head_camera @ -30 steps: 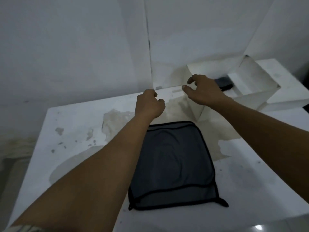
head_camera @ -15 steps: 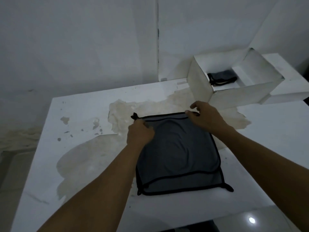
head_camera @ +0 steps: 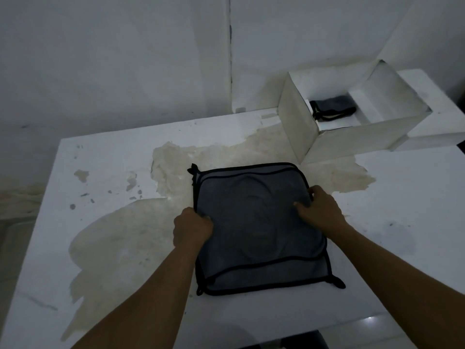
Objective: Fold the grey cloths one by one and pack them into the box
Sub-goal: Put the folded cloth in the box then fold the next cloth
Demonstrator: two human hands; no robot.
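Head view looks down on a white table (head_camera: 402,210) where a grey cloth (head_camera: 254,230) with black trim all round lies flat, just in front of the person. The left hand (head_camera: 192,229) pinches the cloth's left edge about halfway along, with its fingers curled in over the hem. The right hand (head_camera: 320,210) grips the right edge opposite, thumb lying on top of the fabric and the other fingers tucked round the trim. Neither hand is spread wide.

A second line of black trim crosses the cloth near its front edge and another runs just inside its far edge. From this I judge it to be doubled over once already, with the layers not quite matched.

An open white box (head_camera: 297,132) stands at the far right of the table, near the cloth's far right corner but apart from it. Inside, by the left wall of the box, lies a small dark folded cloth (head_camera: 333,108), which I take to be one already packed. Whether more lie under it cannot be told.

So at least one cloth seems done, and the one in hand is only part folded. It probably needs another fold or two before it goes into the box. No other loose cloth shows on the table, though some may lie out of view
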